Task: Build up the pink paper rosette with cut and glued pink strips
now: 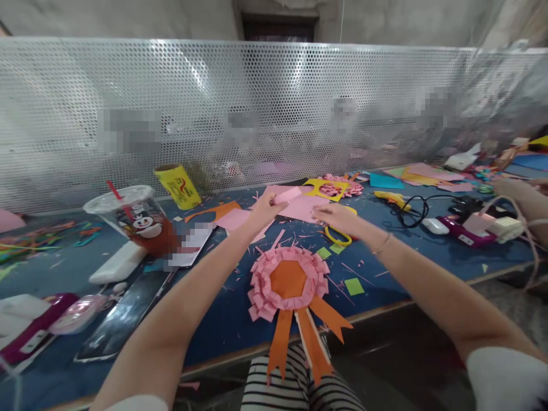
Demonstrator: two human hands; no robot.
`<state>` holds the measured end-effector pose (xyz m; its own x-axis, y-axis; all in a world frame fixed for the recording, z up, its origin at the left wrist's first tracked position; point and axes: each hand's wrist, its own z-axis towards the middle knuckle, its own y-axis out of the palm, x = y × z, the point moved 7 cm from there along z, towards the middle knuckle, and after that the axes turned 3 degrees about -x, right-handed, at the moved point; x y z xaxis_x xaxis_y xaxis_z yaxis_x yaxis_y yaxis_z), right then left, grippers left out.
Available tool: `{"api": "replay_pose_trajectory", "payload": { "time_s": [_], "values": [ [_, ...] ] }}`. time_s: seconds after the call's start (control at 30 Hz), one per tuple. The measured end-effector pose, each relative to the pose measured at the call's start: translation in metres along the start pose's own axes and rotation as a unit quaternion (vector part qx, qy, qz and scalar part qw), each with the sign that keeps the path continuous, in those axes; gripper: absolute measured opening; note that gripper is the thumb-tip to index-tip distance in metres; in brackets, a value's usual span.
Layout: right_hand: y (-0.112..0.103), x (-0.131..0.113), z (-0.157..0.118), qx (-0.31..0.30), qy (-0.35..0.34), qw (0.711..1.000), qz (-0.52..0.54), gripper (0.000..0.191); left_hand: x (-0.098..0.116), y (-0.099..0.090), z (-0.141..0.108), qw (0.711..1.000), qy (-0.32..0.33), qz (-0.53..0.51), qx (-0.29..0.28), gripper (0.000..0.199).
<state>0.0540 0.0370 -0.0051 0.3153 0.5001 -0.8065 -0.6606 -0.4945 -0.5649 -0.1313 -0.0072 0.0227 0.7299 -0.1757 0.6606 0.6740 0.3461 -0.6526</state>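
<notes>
My left hand (266, 206) is closed on a small pink paper piece (287, 196), raised over the blue table. To its right, my right hand (327, 214) has its fingers pressed together beside a large pink sheet (303, 208); whatever they hold is too small to make out. Yellow-handled scissors (338, 235) lie just under my right hand. Nearer to me, a pink pleated paper rosette (265, 282) with an orange centre (287, 278) lies on the table, its orange ribbon tails (280, 339) hanging past the front edge.
On the left are a plastic cup (143, 220), a yellow roll (178, 185) and a black phone-like slab (124, 314). A glue gun (390, 198), cables and a purple power strip (466, 231) lie right. Behind stands a perforated metal screen (274, 103). Another person's arm (520, 200) reaches in.
</notes>
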Motion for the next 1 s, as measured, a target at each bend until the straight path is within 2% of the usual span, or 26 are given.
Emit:
{"api": "replay_pose_trajectory", "payload": {
  "time_s": [0.07,0.13,0.17,0.27,0.37,0.43,0.67,0.8,0.9,0.93,1.0],
  "values": [
    [0.028,-0.007,0.0,0.04,0.024,0.981,0.19,0.031,0.023,-0.005,-0.011,0.998,0.041,0.006,0.057,0.019],
    [0.045,-0.019,0.001,0.067,0.006,0.933,0.353,0.033,0.043,-0.007,-0.025,0.993,0.066,0.007,0.099,0.015],
    [0.051,-0.028,0.001,0.059,-0.019,0.91,0.41,0.032,0.052,-0.007,-0.033,0.99,0.082,0.005,0.111,0.013],
    [0.059,-0.052,-0.005,0.048,-0.079,0.856,0.508,0.023,0.07,-0.006,-0.053,0.982,0.128,-0.002,0.136,0.009],
    [0.064,-0.058,-0.015,0.068,-0.076,0.824,0.557,0.017,0.077,-0.008,-0.067,0.976,0.146,0.001,0.159,0.007],
    [0.069,-0.056,-0.02,0.077,-0.061,0.814,0.573,0.017,0.077,-0.006,-0.072,0.976,0.142,0.008,0.163,0.006],
    [0.076,-0.047,-0.016,0.119,-0.051,0.802,0.583,0.02,0.069,0.006,-0.084,0.981,0.095,0.015,0.171,0.015],
    [0.069,-0.039,-0.008,0.129,-0.039,0.814,0.565,0.021,0.056,0.0,-0.088,0.981,0.1,0.006,0.166,0.031],
    [0.059,-0.027,0.0,0.095,-0.035,0.859,0.501,0.025,0.029,-0.016,-0.086,0.987,0.066,0.039,0.139,0.033],
    [0.056,-0.022,0.003,0.081,-0.033,0.881,0.465,0.026,0.015,-0.018,-0.084,0.993,0.032,0.055,0.102,0.03],
    [0.051,-0.009,0.008,0.067,-0.026,0.921,0.382,0.026,-0.013,-0.015,-0.082,0.997,-0.035,0.069,-0.011,0.032]
  ]
}}
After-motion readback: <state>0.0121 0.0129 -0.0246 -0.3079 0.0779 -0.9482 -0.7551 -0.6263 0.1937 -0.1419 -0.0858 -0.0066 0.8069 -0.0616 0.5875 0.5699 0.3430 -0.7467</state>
